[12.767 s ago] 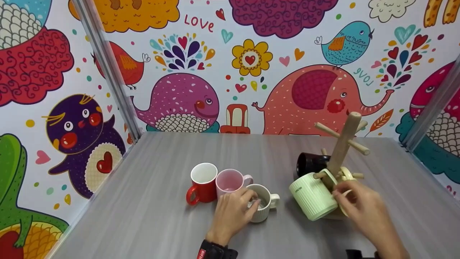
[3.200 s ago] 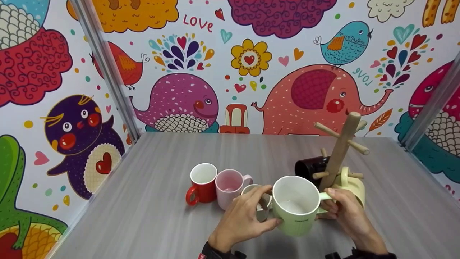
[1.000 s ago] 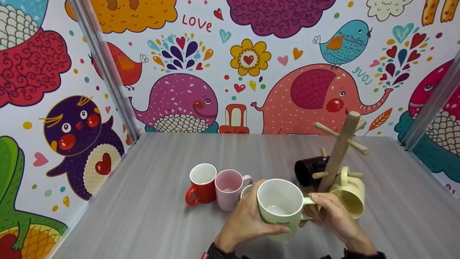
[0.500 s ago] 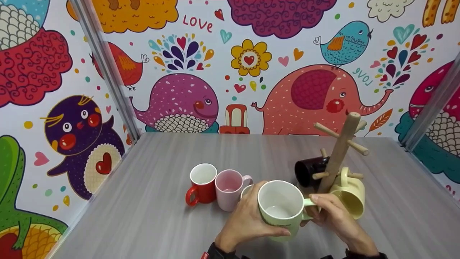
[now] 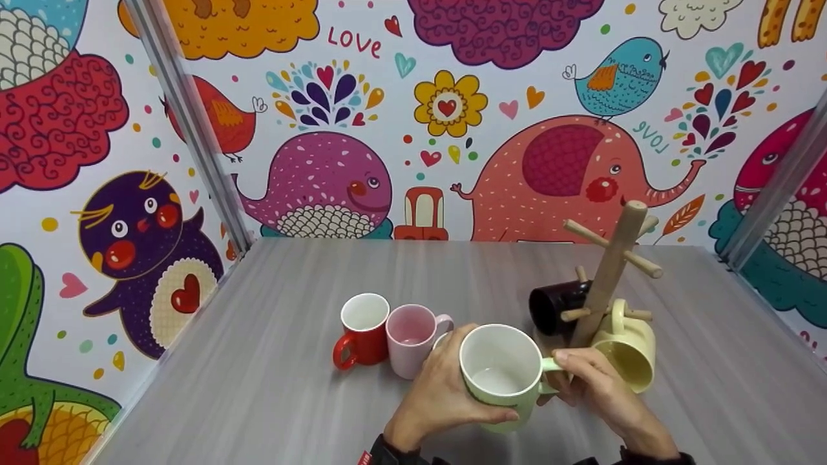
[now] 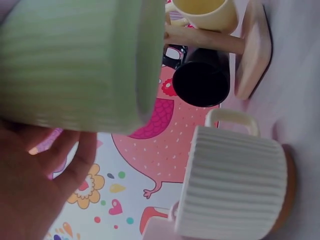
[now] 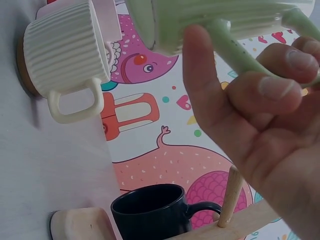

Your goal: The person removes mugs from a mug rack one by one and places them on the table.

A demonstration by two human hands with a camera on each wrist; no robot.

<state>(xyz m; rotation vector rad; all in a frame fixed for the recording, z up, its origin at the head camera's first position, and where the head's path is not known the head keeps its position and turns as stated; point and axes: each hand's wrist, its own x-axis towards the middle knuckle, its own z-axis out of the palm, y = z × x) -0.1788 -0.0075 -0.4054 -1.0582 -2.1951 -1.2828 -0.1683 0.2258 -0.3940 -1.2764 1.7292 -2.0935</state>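
Observation:
Both hands hold a pale green ribbed mug (image 5: 501, 378) upright above the table, its mouth toward me. My left hand (image 5: 439, 394) cups its body from the left, fingers curled under it (image 6: 75, 160). My right hand (image 5: 591, 384) pinches the handle (image 7: 235, 50) between thumb and fingers. Close behind on the right stands a wooden mug tree (image 5: 607, 284). A black mug (image 5: 552, 309) and a yellow mug (image 5: 623, 355) hang on its low pegs.
A red mug (image 5: 362, 329) and a pink mug (image 5: 413, 329) stand left of the hands. A white ribbed mug (image 6: 235, 185) on a coaster sits just under the green one. Patterned walls close the grey table (image 5: 271, 361) on three sides.
The green mug, earlier hanging on the tree, is now off it and held upright in both hands. Over the last second it has drifted slightly left and down.

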